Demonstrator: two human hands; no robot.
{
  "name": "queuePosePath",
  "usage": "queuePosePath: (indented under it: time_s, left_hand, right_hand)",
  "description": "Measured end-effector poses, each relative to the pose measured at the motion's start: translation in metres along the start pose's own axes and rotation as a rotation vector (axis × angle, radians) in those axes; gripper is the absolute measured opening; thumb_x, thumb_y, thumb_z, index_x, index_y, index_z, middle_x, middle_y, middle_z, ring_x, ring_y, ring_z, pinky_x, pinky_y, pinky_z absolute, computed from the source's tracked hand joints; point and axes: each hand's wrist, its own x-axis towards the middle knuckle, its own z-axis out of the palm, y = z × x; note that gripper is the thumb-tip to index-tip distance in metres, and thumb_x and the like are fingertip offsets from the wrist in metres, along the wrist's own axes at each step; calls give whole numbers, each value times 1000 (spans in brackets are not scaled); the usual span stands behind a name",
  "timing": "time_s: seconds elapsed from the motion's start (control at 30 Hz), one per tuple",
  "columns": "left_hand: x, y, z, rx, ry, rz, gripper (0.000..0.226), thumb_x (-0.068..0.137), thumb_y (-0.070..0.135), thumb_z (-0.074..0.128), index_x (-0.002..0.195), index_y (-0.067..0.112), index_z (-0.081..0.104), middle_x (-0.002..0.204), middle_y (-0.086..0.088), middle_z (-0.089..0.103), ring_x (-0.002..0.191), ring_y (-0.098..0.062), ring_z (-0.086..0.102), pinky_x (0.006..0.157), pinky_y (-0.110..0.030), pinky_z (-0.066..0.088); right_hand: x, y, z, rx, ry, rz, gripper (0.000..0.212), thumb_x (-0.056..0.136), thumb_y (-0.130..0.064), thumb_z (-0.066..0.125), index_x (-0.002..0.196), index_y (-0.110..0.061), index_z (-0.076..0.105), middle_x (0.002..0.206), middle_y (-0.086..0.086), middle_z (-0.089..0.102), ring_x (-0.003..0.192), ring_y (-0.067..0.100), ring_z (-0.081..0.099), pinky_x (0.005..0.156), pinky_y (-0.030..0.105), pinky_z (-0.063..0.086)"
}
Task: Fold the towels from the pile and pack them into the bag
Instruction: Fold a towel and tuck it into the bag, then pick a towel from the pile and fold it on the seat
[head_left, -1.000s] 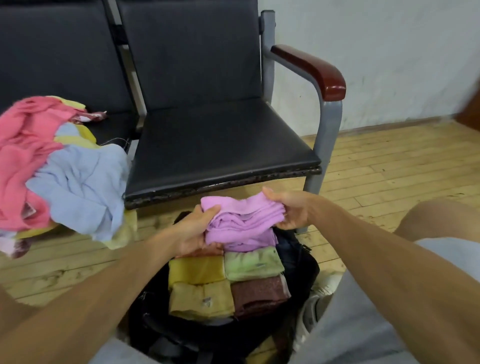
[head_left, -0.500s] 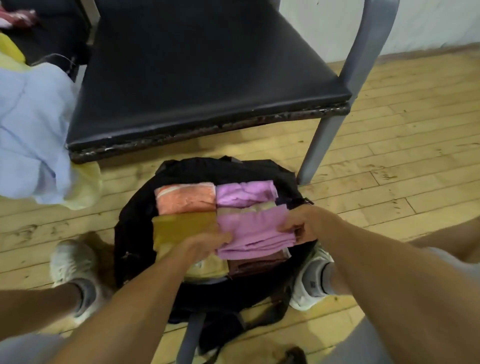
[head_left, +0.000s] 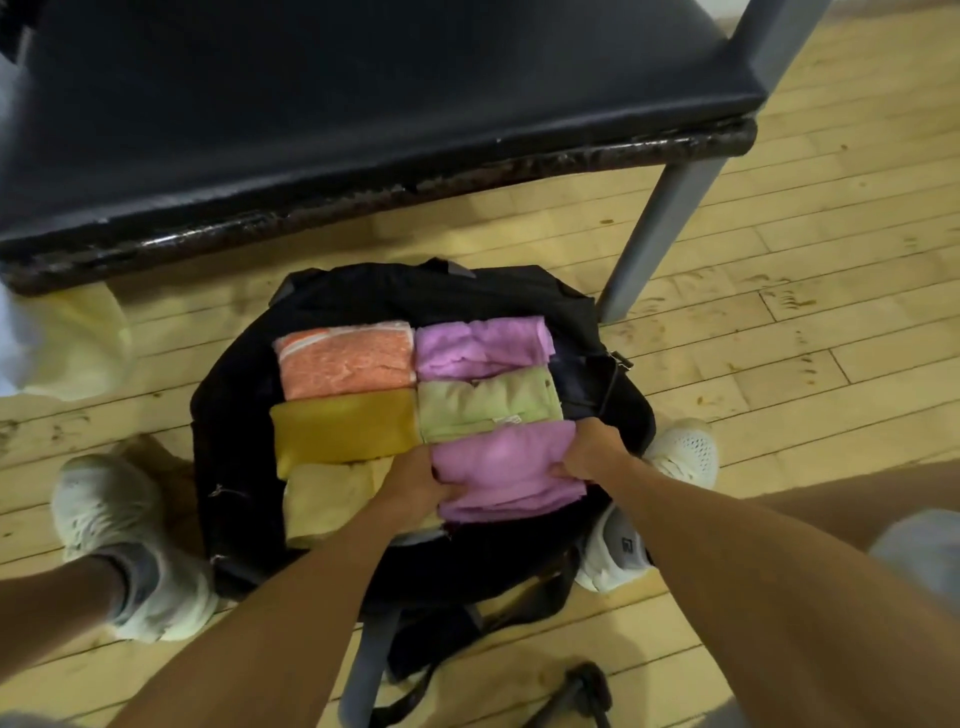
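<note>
A black bag (head_left: 234, 415) lies open on the wooden floor (head_left: 779, 364), between a person's two white shoes and in front of a black chair (head_left: 363, 104). Folded towels fill it in two columns: orange (head_left: 345, 358), mustard (head_left: 345, 426) and pale yellow (head_left: 324, 499) on the left, purple (head_left: 480, 345) and green (head_left: 488, 402) on the right. The left hand (head_left: 410, 480) and right hand (head_left: 592, 452) each grip a side edge of a folded purple towel (head_left: 506, 470), fingers curled, at the near right spot, touching the green one.
</note>
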Motion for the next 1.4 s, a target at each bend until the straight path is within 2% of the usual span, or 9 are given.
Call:
queuePosePath:
  time_s: [0.2,0.27,0.33,0.43,0.5,0.6,1.1,1.23,1.4]
  left_hand:
    - [-2,4,-22,109,-52,-39,77,45,33,76,115,8,58,103,-4,68,94,-22,65,78,-35,53]
    - [-8,20,-40,144,-93,-69,66,51,23,78,111,10,52,91,-6,63,82,-22,60,73,-34,49]
    - [-18,44,-64,168,-139,-16,43,62,14,75,99,8,55,85,-11,57,73,-21,55,70,-35,44]
    - [-36,80,-106,143,-121,39,11,82,2,67,91,7,64,92,-15,60,80,-25,58,71,-36,46]
    - [-54,105,-133,146,-46,83,13,87,9,66,99,9,69,97,-10,69,86,-24,67,76,-35,54]
    - [-88,143,-170,59,72,182,18,92,8,61,110,7,64,100,-12,71,87,-24,70,78,-33,56]
    - [-178,166,-369,-14,642,340,17,91,2,52,98,10,65,93,-8,69,79,-18,66,72,-26,52]
    - [-160,133,-401,156,783,284,23,88,-2,51,94,16,63,91,-7,64,78,-20,61,71,-31,49]
    - [-155,74,-426,510,1100,123,41,82,17,55,121,8,59,117,-17,54,112,-36,50,93,-41,37]
  right_hand:
    - [-14,-3,-22,7,-6,4,47,89,-26,68,122,2,52,119,17,61,109,30,62,87,32,51]
    - [-25,-8,-36,9,26,-28,15,89,-13,61,94,1,55,96,14,61,84,28,64,70,31,53]
    - [-39,-21,-55,-22,47,-67,26,88,-8,59,68,-8,42,71,7,48,60,20,49,51,25,42]
    - [-67,-51,-90,-47,68,-168,29,89,-11,62,66,-8,45,59,3,50,51,14,48,42,21,36]
    - [-91,-74,-116,-78,50,-287,19,90,-14,62,74,-7,57,56,-1,59,52,12,55,45,21,43]
    - [-124,-111,-151,61,54,-491,12,93,-11,58,98,-8,69,85,4,67,74,19,64,66,29,54]
    - [-206,-324,-205,583,272,-1015,13,92,-7,62,99,-14,71,90,5,73,84,16,69,69,26,59]
    - [-192,-374,-185,636,270,-1038,15,90,-9,62,94,-20,71,90,3,72,86,16,68,70,27,59]
    - [-175,-423,-160,670,230,-1094,24,92,-2,53,95,-19,69,91,2,70,79,13,65,67,25,56]
